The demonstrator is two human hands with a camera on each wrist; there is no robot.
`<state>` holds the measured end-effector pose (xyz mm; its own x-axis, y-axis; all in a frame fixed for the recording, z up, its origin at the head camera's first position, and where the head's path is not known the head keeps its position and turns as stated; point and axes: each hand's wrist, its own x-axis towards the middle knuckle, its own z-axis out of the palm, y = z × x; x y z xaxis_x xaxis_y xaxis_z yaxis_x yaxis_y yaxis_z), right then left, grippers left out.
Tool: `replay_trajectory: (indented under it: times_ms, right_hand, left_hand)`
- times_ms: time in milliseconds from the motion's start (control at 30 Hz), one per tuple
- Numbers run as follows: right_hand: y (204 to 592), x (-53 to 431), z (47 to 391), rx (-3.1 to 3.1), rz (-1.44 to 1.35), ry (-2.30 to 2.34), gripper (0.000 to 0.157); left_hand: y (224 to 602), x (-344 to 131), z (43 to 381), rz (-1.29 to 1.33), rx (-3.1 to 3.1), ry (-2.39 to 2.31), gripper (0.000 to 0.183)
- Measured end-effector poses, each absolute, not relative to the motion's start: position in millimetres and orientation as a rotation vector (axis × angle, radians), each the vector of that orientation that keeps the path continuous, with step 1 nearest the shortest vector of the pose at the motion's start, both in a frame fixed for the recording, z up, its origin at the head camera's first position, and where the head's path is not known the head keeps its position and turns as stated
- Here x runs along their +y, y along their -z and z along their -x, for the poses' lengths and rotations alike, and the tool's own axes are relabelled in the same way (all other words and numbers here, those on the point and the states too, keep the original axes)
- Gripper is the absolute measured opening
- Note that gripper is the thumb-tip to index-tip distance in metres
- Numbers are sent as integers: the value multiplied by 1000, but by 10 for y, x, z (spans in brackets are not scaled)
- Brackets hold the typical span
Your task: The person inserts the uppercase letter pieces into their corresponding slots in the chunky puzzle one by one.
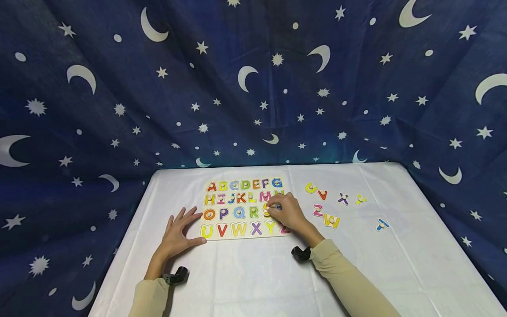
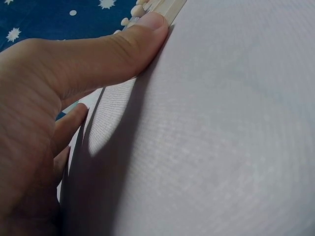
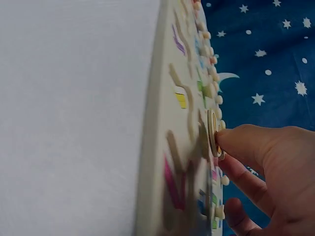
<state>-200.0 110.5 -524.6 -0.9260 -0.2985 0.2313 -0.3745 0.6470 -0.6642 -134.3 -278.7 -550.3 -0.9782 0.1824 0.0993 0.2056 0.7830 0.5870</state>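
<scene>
A wooden alphabet puzzle board (image 1: 229,221) lies on the table with knobbed letter pieces in its upper rows. My right hand (image 1: 291,214) pinches a yellow letter S piece (image 3: 212,133) by thumb and fingers, just over the right part of the third row. In the right wrist view this piece stands tilted above the board's surface. The hand hides part of the board's right side. My left hand (image 1: 178,233) is spread at the board's left edge; its thumb (image 2: 150,24) touches the lower left corner. The bottom row shows coloured recesses without knobs, such as the U recess (image 1: 207,231).
Right of the board lie loose knobbed letters: U (image 1: 310,188), V (image 1: 322,195), X (image 1: 343,199), Y (image 1: 361,199), Z (image 1: 317,210), W (image 1: 331,221) and T (image 1: 382,225). A white cloth covers the table (image 1: 245,277). Behind hangs a blue star-and-moon curtain (image 1: 253,141).
</scene>
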Motion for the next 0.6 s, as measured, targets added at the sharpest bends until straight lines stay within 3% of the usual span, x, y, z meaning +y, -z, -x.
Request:
replay_trajectory:
  times_ms: [600]
  right_hand:
    - [5295, 1054, 1962, -2825, -529, -1022, 6]
  left_hand:
    - [5487, -2772, 1342, 326, -2930, 975, 90]
